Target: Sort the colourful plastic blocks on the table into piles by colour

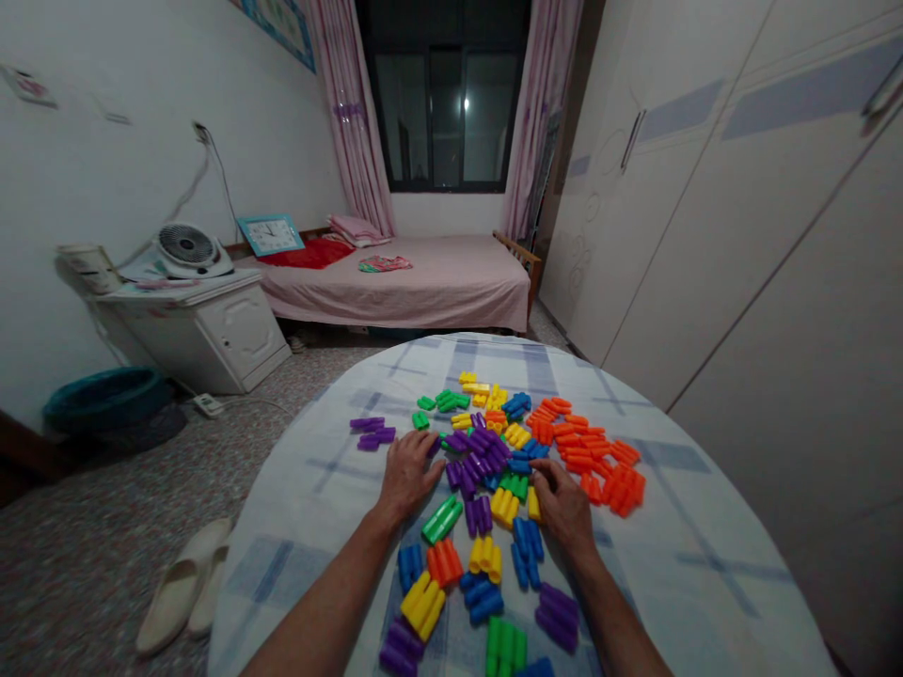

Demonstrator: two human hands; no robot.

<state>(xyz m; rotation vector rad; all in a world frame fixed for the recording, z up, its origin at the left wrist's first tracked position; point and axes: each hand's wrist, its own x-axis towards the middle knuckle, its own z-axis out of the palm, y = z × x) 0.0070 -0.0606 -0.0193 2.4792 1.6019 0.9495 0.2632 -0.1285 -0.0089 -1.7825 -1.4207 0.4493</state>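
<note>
Scattered over the lower middle of the frame, glossy plastic pieces (505,508), each moulded like short tubes joined side by side, in purple, orange, yellow, green and blue. Heaped thickest at centre, a purple pile (483,454), with orange pieces (582,442) massed to its right and green pieces (452,401) toward the far edge; spaced more loosely, in mixed colours, near the bottom. On the pile's left, left hand (411,475) with thumb and fingers bent about a purple piece (433,447); cannot tell whether clamped on it or merely touching. On the right, right hand (564,503) with fingertips drawn close together beside a yellow piece (534,505); cannot tell whether gripping anything. Underneath, a rounded, cloth-covered table (296,508), white with blue-grey checks. Beyond, at upper centre, a pink-covered bed (444,282) below a dark window (446,118) flanked by pink curtains (356,122); along the right, pale wardrobe doors (677,216); at left, a white cabinet (246,329) bearing a fan (187,246), then slippers (180,588) on speckled flooring (204,480).
</note>
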